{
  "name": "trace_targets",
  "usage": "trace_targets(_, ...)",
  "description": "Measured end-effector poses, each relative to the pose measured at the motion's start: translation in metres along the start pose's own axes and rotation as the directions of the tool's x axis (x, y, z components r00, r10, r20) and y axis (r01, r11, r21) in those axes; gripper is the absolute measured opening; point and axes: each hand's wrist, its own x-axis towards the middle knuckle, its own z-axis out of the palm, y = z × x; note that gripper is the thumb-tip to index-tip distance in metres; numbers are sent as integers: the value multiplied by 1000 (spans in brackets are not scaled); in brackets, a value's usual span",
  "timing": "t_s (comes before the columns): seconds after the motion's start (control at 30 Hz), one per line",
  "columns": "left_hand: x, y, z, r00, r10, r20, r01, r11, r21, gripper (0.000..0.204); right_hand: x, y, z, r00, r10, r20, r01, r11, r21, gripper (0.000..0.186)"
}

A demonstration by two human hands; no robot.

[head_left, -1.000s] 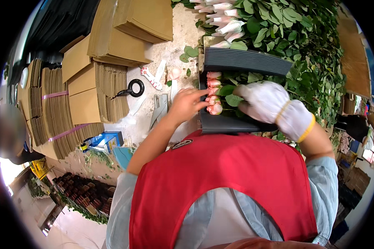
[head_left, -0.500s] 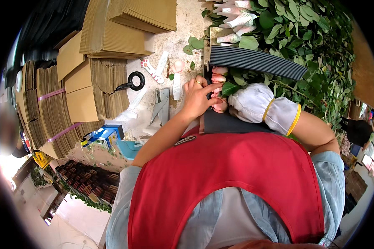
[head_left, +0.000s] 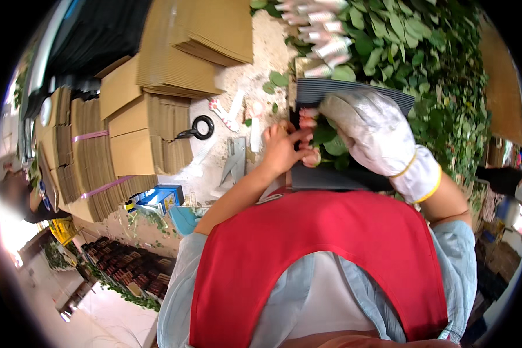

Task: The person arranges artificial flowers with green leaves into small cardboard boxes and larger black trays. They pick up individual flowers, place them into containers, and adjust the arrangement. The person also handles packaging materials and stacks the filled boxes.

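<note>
Where the worktop (head_left: 265, 43) extends left, flat cardboard stacks (head_left: 124, 119) stand, some bound with pink straps (head_left: 90, 136). Right of these lie a black ring-shaped tool (head_left: 203, 118) and, nearer, a grey metal tool (head_left: 234, 165). The bare left hand (head_left: 281, 149) touches the nearer pink roses (head_left: 305, 123); its grip is spread, thumb and forefinger apart. The roses form a near-to-far row at the left end of a black ribbed trough (head_left: 342, 178), between its walls. Gloved in white, the right hand (head_left: 374, 130) is over the rose leaves (head_left: 326, 134); its grip state cannot be determined. Leafy stems (head_left: 441, 81) lie farther right.
</note>
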Motion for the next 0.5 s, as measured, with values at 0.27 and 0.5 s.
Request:
trace_targets(0.27,2,7,-7,983,-56,173,63,997,-34,47,159,-23,-16,973,-29,228,71,981,-178,66)
trace_targets(0.5,-5,-27,35,999,43,30,-42,998,-42,53,425,-109,23,940,-317,-121,247,883,-399,49)
